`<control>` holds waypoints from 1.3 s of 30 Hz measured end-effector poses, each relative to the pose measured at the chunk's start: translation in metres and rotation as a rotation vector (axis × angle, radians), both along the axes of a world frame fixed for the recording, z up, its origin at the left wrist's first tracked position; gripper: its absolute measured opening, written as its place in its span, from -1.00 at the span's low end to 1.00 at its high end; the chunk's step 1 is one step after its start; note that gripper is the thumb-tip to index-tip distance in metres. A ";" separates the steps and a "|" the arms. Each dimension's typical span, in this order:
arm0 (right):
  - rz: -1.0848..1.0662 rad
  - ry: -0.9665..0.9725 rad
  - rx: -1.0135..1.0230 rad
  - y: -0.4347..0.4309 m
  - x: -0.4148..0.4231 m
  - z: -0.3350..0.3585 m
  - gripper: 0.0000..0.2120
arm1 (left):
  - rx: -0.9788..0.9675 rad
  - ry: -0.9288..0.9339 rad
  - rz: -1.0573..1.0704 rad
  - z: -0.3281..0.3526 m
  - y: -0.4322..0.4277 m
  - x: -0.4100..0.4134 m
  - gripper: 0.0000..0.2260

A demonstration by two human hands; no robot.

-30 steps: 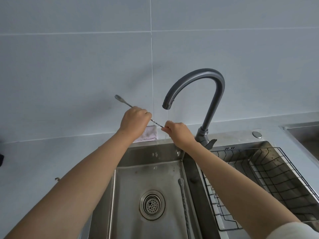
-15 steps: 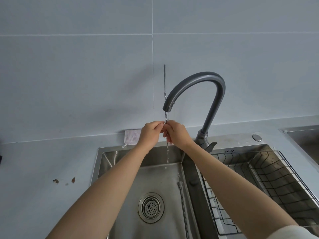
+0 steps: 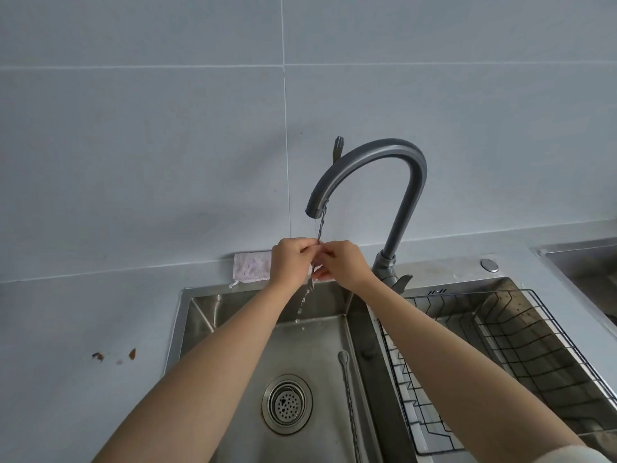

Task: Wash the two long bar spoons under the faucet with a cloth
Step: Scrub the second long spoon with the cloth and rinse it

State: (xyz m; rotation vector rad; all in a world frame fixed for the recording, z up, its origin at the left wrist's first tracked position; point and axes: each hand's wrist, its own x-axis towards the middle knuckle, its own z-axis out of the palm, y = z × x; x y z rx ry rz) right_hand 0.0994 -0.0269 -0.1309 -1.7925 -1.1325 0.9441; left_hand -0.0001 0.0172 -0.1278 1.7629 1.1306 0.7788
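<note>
One long twisted bar spoon stands upright under the grey faucet spout, its forked end poking up behind the neck. My left hand and my right hand both pinch its stem just below the spout. A thin stream of water drips off the spoon's lower end into the left sink basin. A second bar spoon lies flat in that basin, right of the drain. The pale pink cloth rests on the ledge behind the sink, to the left of my left hand.
A black wire rack fills the right basin. A round drain strainer sits in the left basin floor. Brown specks mark the grey counter at left. Another steel edge shows at far right.
The spoon went from slanting left to upright under the spout. My left hand came right to meet my right hand on the stem, leaving the cloth uncovered on the ledge.
</note>
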 end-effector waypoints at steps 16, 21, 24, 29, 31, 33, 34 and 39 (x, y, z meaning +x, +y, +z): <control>-0.107 0.293 0.181 0.001 0.001 0.020 -0.93 | -0.153 -0.033 -0.081 -0.001 0.002 -0.018 -0.87; -0.134 0.329 0.174 0.002 -0.007 0.018 -0.86 | -0.130 0.001 -0.083 -0.002 0.001 -0.028 -0.87; -0.165 0.359 0.157 0.001 -0.012 0.018 -0.94 | -0.110 0.064 -0.110 -0.007 0.000 -0.033 -0.89; -0.165 0.332 0.126 0.001 -0.020 0.020 -0.90 | -0.127 0.112 -0.128 -0.012 -0.003 -0.041 -0.92; -0.172 0.335 0.126 0.001 -0.023 0.019 -0.84 | -0.131 0.117 -0.125 -0.014 -0.003 -0.043 -0.81; -0.202 0.353 0.136 0.001 -0.025 0.019 -0.81 | -0.125 0.137 -0.133 -0.015 -0.004 -0.044 -0.77; -0.221 0.352 0.141 0.000 -0.026 0.018 -0.80 | -0.118 0.153 -0.138 -0.015 -0.005 -0.045 -0.76; -0.252 0.400 0.178 -0.001 -0.026 0.016 -0.86 | -0.094 0.203 -0.134 -0.018 -0.009 -0.049 -0.73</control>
